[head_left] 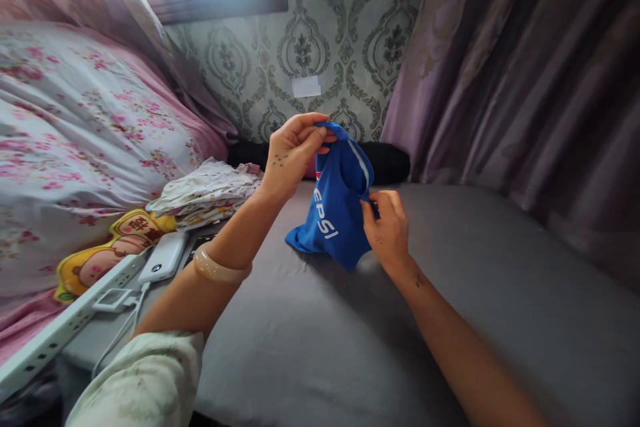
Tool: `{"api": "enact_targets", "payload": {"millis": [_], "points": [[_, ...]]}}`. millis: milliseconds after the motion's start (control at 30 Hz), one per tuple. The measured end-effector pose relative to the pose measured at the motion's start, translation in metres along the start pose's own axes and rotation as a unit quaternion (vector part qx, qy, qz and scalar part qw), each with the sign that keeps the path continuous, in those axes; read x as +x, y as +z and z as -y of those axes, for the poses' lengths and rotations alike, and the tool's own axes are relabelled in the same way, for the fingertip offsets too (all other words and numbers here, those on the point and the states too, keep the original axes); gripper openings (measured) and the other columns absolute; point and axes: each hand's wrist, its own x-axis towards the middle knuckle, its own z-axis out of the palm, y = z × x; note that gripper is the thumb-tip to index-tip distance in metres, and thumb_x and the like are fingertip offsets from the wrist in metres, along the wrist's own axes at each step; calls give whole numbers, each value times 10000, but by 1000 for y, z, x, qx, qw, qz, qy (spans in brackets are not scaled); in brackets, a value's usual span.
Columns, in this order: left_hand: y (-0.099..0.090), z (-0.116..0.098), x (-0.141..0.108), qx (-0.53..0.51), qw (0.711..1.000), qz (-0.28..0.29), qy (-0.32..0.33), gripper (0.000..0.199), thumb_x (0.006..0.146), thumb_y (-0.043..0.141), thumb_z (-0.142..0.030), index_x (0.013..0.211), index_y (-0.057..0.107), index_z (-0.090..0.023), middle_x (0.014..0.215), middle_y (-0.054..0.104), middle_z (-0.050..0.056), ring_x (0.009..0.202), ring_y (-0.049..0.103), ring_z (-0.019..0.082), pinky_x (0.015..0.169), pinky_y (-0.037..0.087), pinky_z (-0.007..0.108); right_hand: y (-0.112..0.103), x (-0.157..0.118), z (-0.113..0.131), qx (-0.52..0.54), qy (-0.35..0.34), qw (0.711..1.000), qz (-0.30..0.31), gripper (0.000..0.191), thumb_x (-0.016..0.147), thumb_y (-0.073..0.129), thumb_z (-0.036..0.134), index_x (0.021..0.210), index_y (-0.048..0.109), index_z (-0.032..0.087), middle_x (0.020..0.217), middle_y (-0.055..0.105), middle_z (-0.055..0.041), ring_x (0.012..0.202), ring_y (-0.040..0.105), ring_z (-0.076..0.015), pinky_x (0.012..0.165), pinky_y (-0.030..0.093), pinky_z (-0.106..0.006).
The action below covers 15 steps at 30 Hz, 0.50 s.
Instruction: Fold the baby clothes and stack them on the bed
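Note:
A blue cloth bag (333, 203) with white lettering that reads "EPSI" hangs between my hands, its lower corners close to or on the grey sheet. My left hand (294, 150) pinches the top of its rim, fingers closed on the cloth. On the near right side of the rim, my right hand (386, 223) grips the fabric between thumb and fingers. The mouth gapes toward the right, and a pale strip runs along its inside edge. What the bag contains, if anything, is hidden.
A grey-sheeted bed (500, 267) lies beneath. On the left are folded clothes (207, 190), a yellow cartoon cushion (107, 250), a white power bank (164, 257), cables and a long power strip (65, 327). A black bolster (390, 161) lies by the wall; curtains (480, 80) hang right.

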Motion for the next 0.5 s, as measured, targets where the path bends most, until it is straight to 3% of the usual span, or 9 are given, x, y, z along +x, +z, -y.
{"api": "enact_targets", "payload": {"millis": [167,333,433,500], "points": [[-19,7,1,59,997,-47,21,178,828,649,-315,961,634,-198,807,685,11,750,675,143,630,528,235,-12,13,-2,91,52,994,8,145,875,568,327,894,665,220,917,660,-52,827,626,-194,780,515,-358],[-42,16,-2,195,975,-92,58,109,801,665,-292,848,664,-194,720,612,-3,702,592,130,623,482,243,-36,48,-6,168,145,975,9,217,820,639,419,884,679,215,771,678,-13,667,616,-166,642,511,-321],[-48,20,-7,253,959,-91,87,117,767,701,-295,774,657,-188,808,602,15,767,563,139,670,478,260,-55,76,-6,185,135,973,4,192,818,651,417,875,676,236,757,680,-7,646,618,-162,588,501,-300],[-49,21,-10,242,964,-69,89,158,770,705,-324,744,635,-184,877,606,28,804,561,144,676,481,262,-68,93,-3,175,110,978,11,163,807,677,402,858,681,248,742,677,-2,635,619,-158,565,497,-289]]}}
